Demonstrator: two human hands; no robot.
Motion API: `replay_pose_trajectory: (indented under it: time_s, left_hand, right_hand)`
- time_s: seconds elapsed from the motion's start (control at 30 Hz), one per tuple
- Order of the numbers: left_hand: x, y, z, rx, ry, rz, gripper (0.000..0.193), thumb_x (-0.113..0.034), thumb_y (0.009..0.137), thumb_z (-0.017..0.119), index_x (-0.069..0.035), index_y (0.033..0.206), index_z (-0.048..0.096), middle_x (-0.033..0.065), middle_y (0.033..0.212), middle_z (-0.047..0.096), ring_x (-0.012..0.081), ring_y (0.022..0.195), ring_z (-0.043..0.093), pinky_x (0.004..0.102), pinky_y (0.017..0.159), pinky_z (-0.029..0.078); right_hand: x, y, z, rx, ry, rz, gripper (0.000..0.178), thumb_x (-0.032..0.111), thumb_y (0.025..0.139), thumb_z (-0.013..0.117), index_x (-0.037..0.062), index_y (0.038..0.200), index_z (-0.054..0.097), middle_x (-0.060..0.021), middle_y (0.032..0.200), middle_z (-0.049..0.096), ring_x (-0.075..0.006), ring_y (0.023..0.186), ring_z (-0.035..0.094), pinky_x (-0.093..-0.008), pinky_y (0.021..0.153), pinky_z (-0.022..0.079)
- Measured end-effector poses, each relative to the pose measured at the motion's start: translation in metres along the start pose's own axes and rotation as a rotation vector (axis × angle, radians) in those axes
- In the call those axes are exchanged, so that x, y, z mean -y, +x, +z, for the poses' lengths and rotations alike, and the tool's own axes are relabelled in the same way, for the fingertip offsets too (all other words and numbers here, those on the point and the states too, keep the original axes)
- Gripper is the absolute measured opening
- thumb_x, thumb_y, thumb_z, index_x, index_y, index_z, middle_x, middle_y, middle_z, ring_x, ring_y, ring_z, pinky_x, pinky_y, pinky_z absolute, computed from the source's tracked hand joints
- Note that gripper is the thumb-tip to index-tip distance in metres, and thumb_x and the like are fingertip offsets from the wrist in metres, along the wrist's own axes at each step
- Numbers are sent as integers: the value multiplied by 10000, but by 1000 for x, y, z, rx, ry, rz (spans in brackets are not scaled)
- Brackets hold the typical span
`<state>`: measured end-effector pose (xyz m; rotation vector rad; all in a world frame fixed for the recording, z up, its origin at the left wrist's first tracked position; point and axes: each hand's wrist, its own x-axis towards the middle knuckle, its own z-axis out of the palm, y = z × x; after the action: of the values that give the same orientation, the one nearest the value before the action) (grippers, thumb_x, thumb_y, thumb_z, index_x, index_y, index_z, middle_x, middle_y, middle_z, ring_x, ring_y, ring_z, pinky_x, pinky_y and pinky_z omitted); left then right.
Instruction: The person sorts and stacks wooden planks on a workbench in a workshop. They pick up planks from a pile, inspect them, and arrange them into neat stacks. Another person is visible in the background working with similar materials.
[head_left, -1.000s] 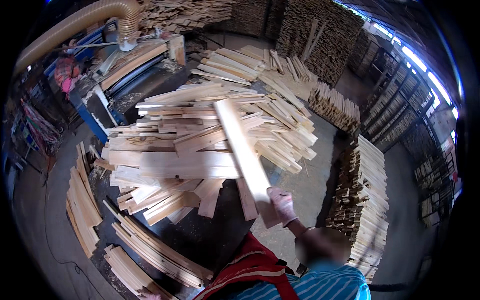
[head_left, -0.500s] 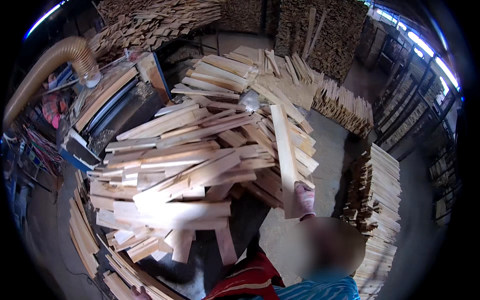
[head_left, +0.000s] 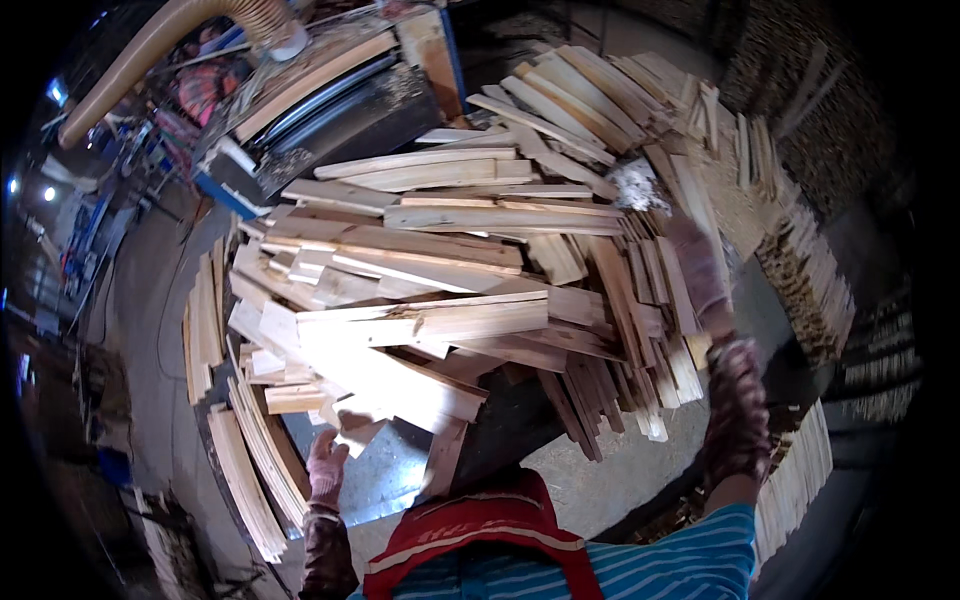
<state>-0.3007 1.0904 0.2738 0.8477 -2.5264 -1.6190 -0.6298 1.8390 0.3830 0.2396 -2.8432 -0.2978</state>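
A broad heap of loose wooden boards [head_left: 420, 322] lies in front of me, several layers deep, their ends pointing various ways. At its near left side is my left hand [head_left: 326, 465] in a pale glove, fingers apart and nothing in them, close to the short board ends. My right hand [head_left: 700, 275], gloved too, reaches far out over the heap's right side. Motion smears its fingers, so whether it grips a board is unclear. Just beyond it runs a long pale board [head_left: 702, 195]. A patterned sleeve [head_left: 738, 405] covers my right forearm.
A machine with a dark roller [head_left: 330, 115] and a tan ribbed hose [head_left: 150, 65] stands at the far left. Stacked boards [head_left: 255, 465] line the near left, and another stack [head_left: 795, 490] the near right. A crumpled white thing [head_left: 638, 185] lies beyond the heap.
The view has turned, and the heap looks shifted. My right hand, earlier gripping an upright board near me, has moved outward over the heap. My left hand has come up from the lower edge.
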Motion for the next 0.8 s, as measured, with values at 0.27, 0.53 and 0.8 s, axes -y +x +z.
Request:
replay_pose_trajectory:
  time_s: [0.27,0.53,0.8]
  left_hand:
    - [-60,-39,51,55,-94,-30,431,-70,879,731,-34,1291,609,106,1268,639,228,1213,586,349,1064,449]
    - [-148,-50,85,279,-702,46,561,-126,916,737,-37,1413,492,72,1259,606,164,1153,563,319,1012,464]
    - [-243,-40,131,324,-791,-129,298,-283,886,749,-67,1061,641,-11,911,618,101,798,572,261,698,463]
  right_hand:
    - [275,-12,-64,-110,261,-529,783,506,865,675,68,1471,443,-150,1352,567,-315,1262,526,-451,1065,421]
    - [301,-56,-117,359,740,-310,959,556,730,758,39,1466,425,-201,1317,564,-360,1196,559,-450,1026,458]
    - [369,-119,-167,379,987,-25,909,465,730,796,51,1448,424,-241,1313,554,-404,1172,589,-484,984,494]
